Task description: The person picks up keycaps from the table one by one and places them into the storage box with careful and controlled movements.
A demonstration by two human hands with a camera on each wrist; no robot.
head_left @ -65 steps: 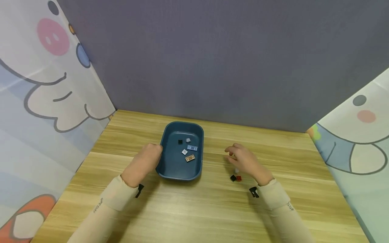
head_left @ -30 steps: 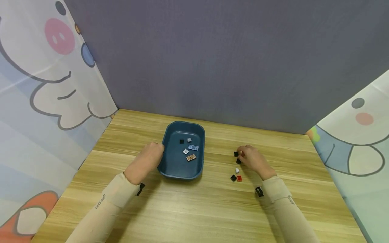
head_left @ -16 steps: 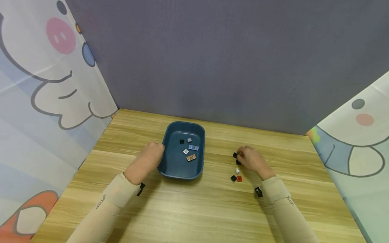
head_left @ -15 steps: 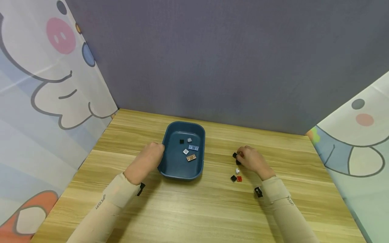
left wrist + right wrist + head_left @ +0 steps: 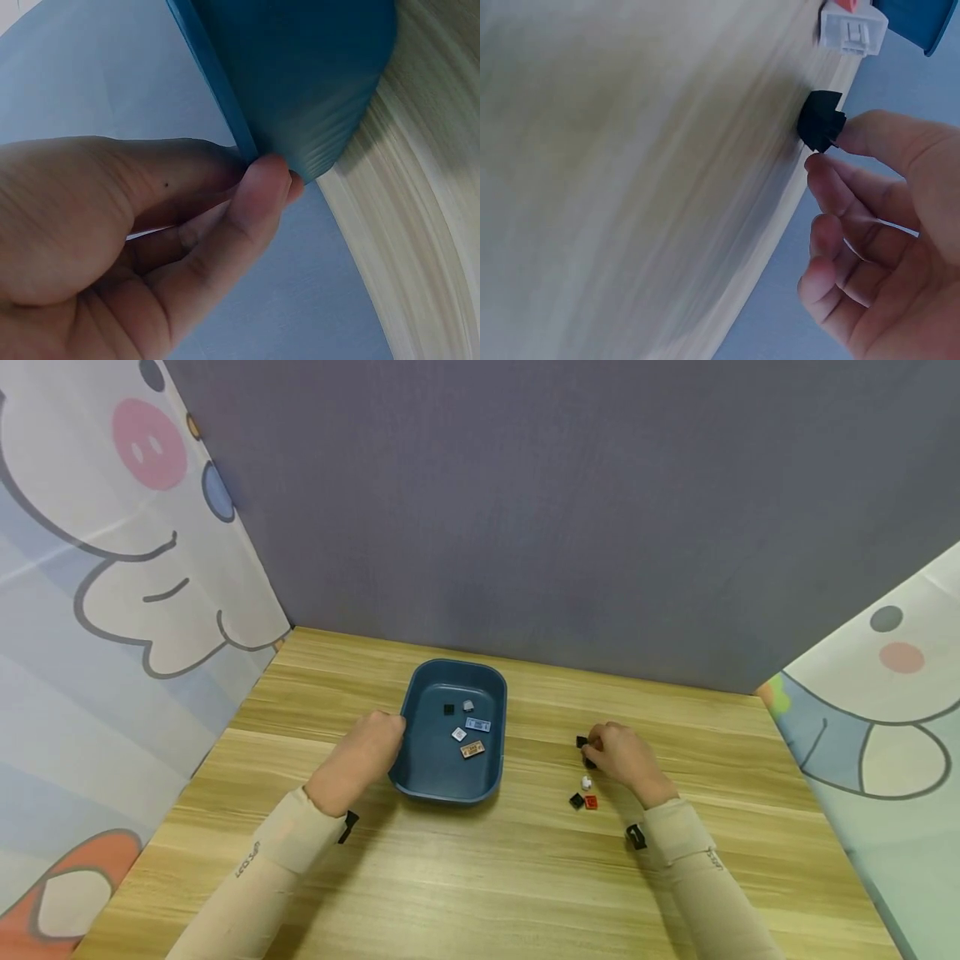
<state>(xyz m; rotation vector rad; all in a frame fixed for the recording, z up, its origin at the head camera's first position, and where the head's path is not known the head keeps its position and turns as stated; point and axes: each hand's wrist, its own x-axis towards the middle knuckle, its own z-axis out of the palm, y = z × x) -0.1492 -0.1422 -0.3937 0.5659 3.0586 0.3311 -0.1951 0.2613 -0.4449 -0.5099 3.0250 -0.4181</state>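
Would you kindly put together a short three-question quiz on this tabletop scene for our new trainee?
1. True or false: the left hand grips the rim of the blue tray.
2. What does the right hand pinch?
A. a black piece
B. the red piece
C. the white piece
3. Fill in: the brown tile lies inside the ____.

Key
1. True: in the left wrist view, the fingers curl on the tray's edge.
2. A: in the right wrist view, thumb and fingertip close on it at the wooden table.
3. Blue tray.
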